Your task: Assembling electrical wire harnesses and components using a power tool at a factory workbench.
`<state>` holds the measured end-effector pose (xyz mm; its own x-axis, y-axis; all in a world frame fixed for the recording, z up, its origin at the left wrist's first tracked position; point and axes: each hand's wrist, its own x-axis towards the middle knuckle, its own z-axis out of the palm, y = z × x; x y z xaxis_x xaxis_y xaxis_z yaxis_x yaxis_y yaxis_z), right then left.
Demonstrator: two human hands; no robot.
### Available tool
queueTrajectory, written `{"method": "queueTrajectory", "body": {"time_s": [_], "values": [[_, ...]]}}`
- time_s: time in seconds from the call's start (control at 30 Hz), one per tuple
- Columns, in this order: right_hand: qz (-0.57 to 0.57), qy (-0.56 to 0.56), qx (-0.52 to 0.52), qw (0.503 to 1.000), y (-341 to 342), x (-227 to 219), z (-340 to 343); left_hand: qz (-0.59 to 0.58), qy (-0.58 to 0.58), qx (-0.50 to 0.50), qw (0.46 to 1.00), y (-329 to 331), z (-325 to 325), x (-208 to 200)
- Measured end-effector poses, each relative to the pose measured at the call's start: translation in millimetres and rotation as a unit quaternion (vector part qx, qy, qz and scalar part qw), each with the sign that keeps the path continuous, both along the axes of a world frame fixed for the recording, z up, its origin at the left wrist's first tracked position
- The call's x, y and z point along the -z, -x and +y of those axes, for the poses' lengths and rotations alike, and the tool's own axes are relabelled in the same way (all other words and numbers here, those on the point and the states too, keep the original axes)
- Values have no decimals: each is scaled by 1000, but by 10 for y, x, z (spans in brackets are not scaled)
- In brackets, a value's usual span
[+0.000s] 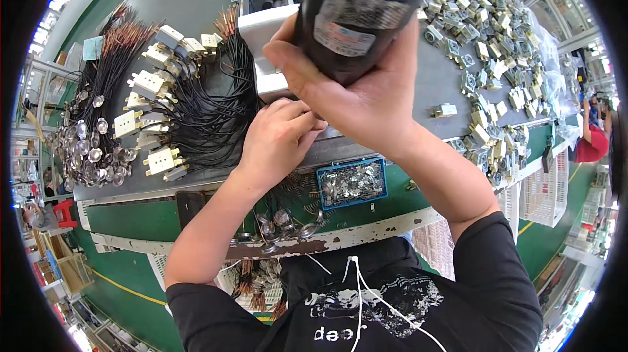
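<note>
My right hand (383, 107) grips a bulky black cylindrical object (366, 9) with a silver label. It rises close to the camera, and its kind is not clear. Lower and to the left, my left hand (278, 133) is closed, fingertips bent together at the front of a white box-shaped fixture (265, 81). Whatever those fingers hold is hidden. Beside this hand lies a bundle of black wires (216, 117) with bare copper-coloured ends and cream plug-like blocks (145, 84). A blue tray (384, 188) of small metal pieces sits below my right forearm.
Many cream-and-grey blocks (481, 51) are heaped over the bench's right side, one block (445, 110) lying apart. At far left is another wire bundle (114, 64) with round clear-and-metal ends (91, 143). Loose springs (307, 185) and round metal parts (281, 221) rest along the near ledge.
</note>
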<state>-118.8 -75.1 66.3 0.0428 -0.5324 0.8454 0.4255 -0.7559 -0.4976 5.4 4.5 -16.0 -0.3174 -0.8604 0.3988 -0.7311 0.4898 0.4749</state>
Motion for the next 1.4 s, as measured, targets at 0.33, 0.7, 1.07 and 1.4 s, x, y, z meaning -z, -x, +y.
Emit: {"method": "queueTrajectory", "body": {"time_s": [0.33,0.7,1.07,1.4], "values": [[164,-181,-183,952,207,-172,-29,-40,-161,-69,984,66,-55,-150],[106,-130,-127,978,142,43,24,-9,-122,-6,993,-13,-204,24],[162,-69,36,984,216,57,16,-115,-82,-27,990,-36,-60,-34],[197,-163,202,945,1247,-247,-395,-25,-43,57,997,9,41,-116]]}}
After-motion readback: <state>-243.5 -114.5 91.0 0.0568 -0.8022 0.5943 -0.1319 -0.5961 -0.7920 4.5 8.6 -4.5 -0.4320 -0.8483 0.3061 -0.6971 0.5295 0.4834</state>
